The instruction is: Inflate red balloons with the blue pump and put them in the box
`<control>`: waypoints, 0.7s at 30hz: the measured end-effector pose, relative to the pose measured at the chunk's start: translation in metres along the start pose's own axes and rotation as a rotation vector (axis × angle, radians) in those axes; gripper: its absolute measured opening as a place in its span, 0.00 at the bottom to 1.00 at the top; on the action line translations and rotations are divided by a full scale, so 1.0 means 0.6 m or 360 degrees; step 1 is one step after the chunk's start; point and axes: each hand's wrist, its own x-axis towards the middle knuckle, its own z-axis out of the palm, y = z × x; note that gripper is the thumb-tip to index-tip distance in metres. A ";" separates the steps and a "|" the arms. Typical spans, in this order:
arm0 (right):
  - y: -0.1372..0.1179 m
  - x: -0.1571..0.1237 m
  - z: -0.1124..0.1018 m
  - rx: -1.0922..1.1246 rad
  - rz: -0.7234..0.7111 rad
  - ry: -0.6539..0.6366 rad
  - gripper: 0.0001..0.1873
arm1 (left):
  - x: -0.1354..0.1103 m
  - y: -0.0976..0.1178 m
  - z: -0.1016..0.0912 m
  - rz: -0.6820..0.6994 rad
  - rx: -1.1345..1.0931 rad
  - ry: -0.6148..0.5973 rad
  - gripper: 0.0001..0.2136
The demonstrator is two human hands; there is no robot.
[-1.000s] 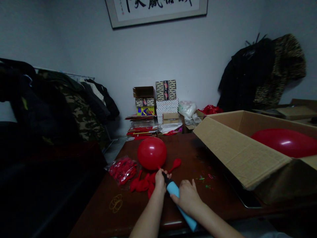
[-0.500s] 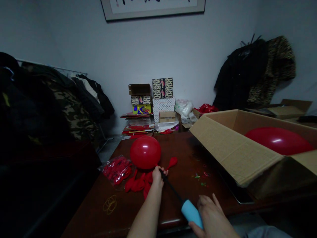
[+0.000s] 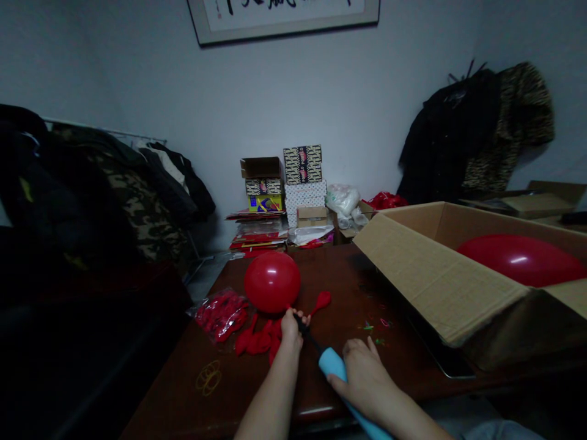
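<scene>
A red balloon (image 3: 272, 282), partly inflated, sits on the black nozzle of a light blue hand pump (image 3: 332, 363). My left hand (image 3: 291, 325) is closed around the balloon's neck at the nozzle. My right hand (image 3: 364, 376) grips the pump's blue handle, which lies close to the nozzle end with only a short length of black rod showing. Several flat red balloons (image 3: 259, 339) lie on the dark wooden table (image 3: 247, 391) beside my left hand, and one small limp balloon (image 3: 321, 300) lies just past it.
A clear bag of red balloons (image 3: 222, 312) and yellow rubber bands (image 3: 208, 377) lie at the left. An open cardboard box (image 3: 440, 275) with a big red balloon (image 3: 520, 260) fills the right. Stacked boxes (image 3: 302, 183) stand at the far edge. Small coloured bits (image 3: 376, 324) dot the middle.
My right hand pulled the blue handle back towards me, drawing out the black rod, then pushed it forward again towards the nozzle. My left hand stayed on the balloon's neck.
</scene>
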 end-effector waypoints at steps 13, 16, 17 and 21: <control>-0.029 0.080 0.053 -0.0088 0.0028 -0.0004 0.29 | -0.014 -0.008 -0.015 -0.0001 0.0034 -0.0098 0.09; -0.024 0.071 0.056 -0.0101 0.0063 0.0002 0.30 | -0.012 -0.012 -0.015 0.0002 0.0052 -0.0092 0.09; -0.022 0.066 0.055 -0.0110 0.0071 0.0008 0.30 | -0.012 -0.014 -0.014 -0.0001 0.0055 -0.0093 0.09; -0.016 0.041 0.039 -0.0159 0.0059 0.0053 0.29 | -0.007 -0.014 -0.002 0.0000 0.0057 -0.0119 0.08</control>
